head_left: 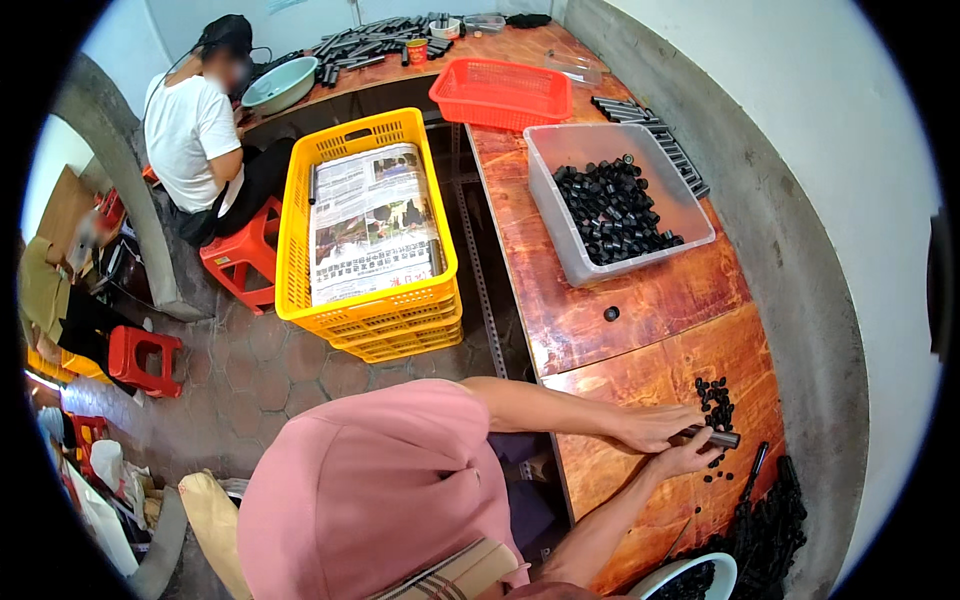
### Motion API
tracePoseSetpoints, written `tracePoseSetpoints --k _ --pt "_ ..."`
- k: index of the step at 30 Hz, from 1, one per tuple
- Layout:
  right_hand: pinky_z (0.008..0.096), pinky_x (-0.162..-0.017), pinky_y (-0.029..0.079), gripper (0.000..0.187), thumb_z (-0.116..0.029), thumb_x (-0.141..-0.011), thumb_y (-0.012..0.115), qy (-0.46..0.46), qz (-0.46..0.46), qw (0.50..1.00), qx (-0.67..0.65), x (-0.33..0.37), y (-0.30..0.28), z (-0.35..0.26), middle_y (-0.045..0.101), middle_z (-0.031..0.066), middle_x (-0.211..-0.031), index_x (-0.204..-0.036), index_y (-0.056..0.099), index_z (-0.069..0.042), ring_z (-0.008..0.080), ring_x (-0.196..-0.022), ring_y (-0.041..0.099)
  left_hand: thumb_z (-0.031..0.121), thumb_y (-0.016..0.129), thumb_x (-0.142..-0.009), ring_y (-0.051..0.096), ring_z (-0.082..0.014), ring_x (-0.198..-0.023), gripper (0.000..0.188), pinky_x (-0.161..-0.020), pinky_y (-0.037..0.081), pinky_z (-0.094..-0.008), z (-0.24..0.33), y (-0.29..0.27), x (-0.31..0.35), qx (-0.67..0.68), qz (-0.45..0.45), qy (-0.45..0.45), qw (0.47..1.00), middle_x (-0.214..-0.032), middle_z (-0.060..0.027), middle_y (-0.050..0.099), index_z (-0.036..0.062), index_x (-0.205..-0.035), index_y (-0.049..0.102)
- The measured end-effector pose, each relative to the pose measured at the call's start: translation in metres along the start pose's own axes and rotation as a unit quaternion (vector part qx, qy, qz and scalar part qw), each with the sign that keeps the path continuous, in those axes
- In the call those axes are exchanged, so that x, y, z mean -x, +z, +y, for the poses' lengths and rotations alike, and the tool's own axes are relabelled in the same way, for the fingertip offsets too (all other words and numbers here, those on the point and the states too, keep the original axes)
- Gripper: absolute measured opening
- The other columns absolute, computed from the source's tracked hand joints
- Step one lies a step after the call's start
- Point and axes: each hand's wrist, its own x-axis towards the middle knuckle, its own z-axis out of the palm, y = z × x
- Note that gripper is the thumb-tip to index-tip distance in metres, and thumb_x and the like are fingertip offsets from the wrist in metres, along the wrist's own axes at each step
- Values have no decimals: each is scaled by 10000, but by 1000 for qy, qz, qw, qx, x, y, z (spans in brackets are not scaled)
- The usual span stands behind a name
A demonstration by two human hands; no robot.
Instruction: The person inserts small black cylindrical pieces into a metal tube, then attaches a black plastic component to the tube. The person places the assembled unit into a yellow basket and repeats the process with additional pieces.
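Observation:
My left hand (658, 426) and my right hand (684, 458) meet over the wooden table, both closed round a short dark tube (724, 438). The tube lies roughly level, its far end sticking out past the fingers to the right. Just beyond the hands, small black caps (716, 396) are scattered in a loose cluster on the tabletop. A few more lie close under the tube. Fingers partly cover the tube's near end.
A translucent bin (560, 240) of black round parts stands farther up the table (620, 345), behind a red basket (500, 118). Yellow crates (450, 290) with newspaper are stacked at left. Black tubes (770, 520) and a pale bowl (728, 572) lie nearby. A co-worker (195, 130) sits at upper left.

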Motion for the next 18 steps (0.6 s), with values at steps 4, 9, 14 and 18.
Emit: tracePoseSetpoints --k 4,9,14,18 --pt "346 -697 557 534 -243 -996 634 71 4 993 -94 2 -2 -8 612 148 -1115 -1394 460 68 209 -881 632 123 566 -919 512 -390 -1095 406 -929 428 -466 9 -31 35 -151 41 -71 985 -1151 -227 503 2 -1289 449" --pt "323 -639 523 304 -212 -1009 590 123 -136 964 -191 -11 -9 27 637 72 -950 -1227 573 -1 163 -770 613 165 564 -909 501 -384 -991 214 -877 413 -452 0 -111 64 -259 82 8 962 -1053 -190 514 43 -1086 565" --pt "292 -551 507 184 -206 -1023 532 232 -157 904 -323 -3 5 9 606 33 -875 -1145 569 -73 147 -711 606 94 622 -848 578 -337 -974 214 -850 473 -427 -1 -154 79 -331 121 -120 928 -1009 -168 590 26 -1049 597" --pt "279 -555 522 246 -121 -1002 571 205 -176 938 -218 2 8 2 602 55 -834 -1225 543 -21 137 -653 602 65 611 -848 639 -299 -948 235 -833 511 -391 15 -153 69 -314 158 -224 909 -1008 -166 627 -3 -1073 624"
